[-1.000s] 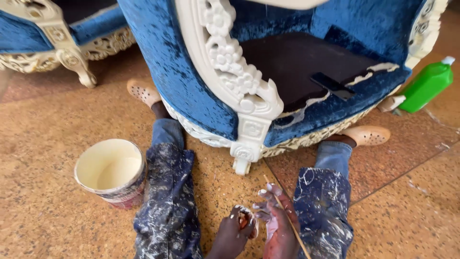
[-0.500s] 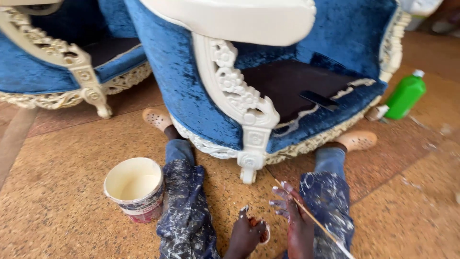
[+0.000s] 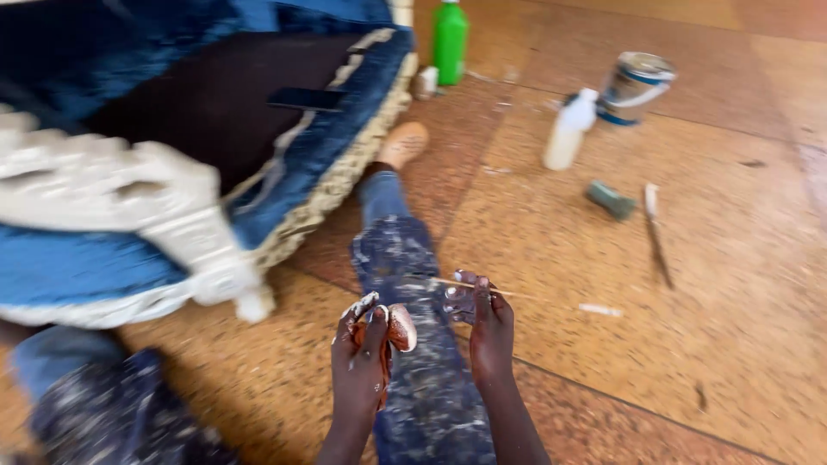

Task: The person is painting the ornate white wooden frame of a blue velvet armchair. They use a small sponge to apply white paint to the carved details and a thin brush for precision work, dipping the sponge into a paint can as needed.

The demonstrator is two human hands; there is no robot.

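Observation:
My left hand [image 3: 366, 344] is closed around a small round lid or cap smeared with brown paint [image 3: 401, 327]. My right hand [image 3: 484, 320] pinches a thin wooden stick or fine brush [image 3: 508, 293] that points to the right. Both hands hover over my paint-spattered jeans [image 3: 413, 344], close together above my right leg. The blue velvet chair [image 3: 215, 112] with its carved white leg [image 3: 198, 232] lies tipped in front of me on the left.
On the brown floor to the right stand a green bottle [image 3: 450, 39], a white bottle [image 3: 568, 129] and a paint tin [image 3: 633, 86]. A small grey-green cap [image 3: 612, 200] and a long brush [image 3: 656, 232] lie beyond my right leg.
The view has swung right: the white paint bucket on the left has gone out of view, and the tin, white bottle and brush have come in. My hands still hold the lid and stick.

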